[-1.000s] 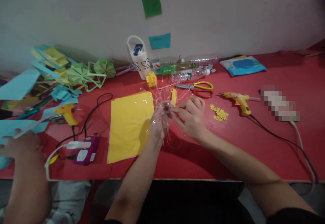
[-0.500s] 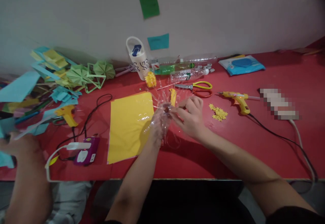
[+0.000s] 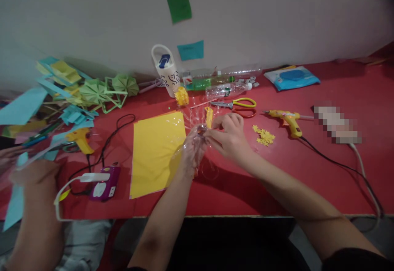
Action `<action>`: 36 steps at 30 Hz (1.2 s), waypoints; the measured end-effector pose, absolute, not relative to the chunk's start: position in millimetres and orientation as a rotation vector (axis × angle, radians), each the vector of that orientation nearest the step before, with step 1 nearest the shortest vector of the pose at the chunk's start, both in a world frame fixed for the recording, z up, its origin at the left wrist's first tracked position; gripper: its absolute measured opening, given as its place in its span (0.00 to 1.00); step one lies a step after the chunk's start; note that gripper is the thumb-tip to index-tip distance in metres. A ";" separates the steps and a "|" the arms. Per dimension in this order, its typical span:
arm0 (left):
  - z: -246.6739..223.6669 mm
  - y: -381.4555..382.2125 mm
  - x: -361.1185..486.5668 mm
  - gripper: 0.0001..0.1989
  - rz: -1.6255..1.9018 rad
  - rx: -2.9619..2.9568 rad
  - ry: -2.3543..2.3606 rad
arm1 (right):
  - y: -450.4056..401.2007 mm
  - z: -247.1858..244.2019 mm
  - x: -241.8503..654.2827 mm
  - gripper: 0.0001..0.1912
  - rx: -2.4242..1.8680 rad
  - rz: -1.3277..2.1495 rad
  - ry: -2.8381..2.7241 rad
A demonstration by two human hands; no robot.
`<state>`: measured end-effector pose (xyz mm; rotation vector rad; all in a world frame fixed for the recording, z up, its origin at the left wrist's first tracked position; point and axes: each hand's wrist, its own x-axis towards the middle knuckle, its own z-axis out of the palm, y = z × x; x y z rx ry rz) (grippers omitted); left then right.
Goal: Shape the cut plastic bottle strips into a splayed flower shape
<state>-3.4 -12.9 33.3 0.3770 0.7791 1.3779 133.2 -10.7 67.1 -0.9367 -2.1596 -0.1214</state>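
Clear plastic piece (image 3: 201, 130) at centre, held up over the near half of the red table (image 3: 332, 176); thin see-through strips fan out from it, mostly toward 10 to 1 o'clock. Left hand (image 3: 192, 146) at 7 o'clock of it, fingers curled around it, holding. Right hand (image 3: 229, 133) at 3 o'clock, narrow, thumb and fingertips pinching at its edge; exact contact too small to see.

Around it, clock from the piece: yellow elongated item (image 3: 209, 117) just beside, 1 o'clock. Yellow ruffled flower (image 3: 182, 96) at 11, white tumbler (image 3: 168, 78) just behind it. Plastic bottles (image 3: 226, 90) lying at 1. Scissors (image 3: 243, 102) at 2, one yellow handle, one red; blue wipes pack (image 3: 292, 77) farther out, same direction. Yellow star pieces (image 3: 264, 136) in a pile at 3, then yellow glue gun (image 3: 286, 119) well beyond.

Yellow sheets (image 3: 155, 156) at 8, near the left hand; purple power strip (image 3: 105, 185) farther along 8. Second glue gun (image 3: 80, 139) at 9. Green paper shapes (image 3: 95, 92) between 9 and 10. Co-worker's hand (image 3: 35, 172) far out at 9, blurred, grip can't be told.
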 end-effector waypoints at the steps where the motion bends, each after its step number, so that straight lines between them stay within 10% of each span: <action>1: 34.1 -12.9 -3.2 0.14 1.373 0.376 0.786 | -10.6 67.7 134.2 0.10 -0.939 -0.138 -2.168; 36: 17.9 -13.7 -5.8 0.05 1.409 0.479 0.714 | -25.4 77.8 131.8 0.10 -0.995 -0.463 -2.044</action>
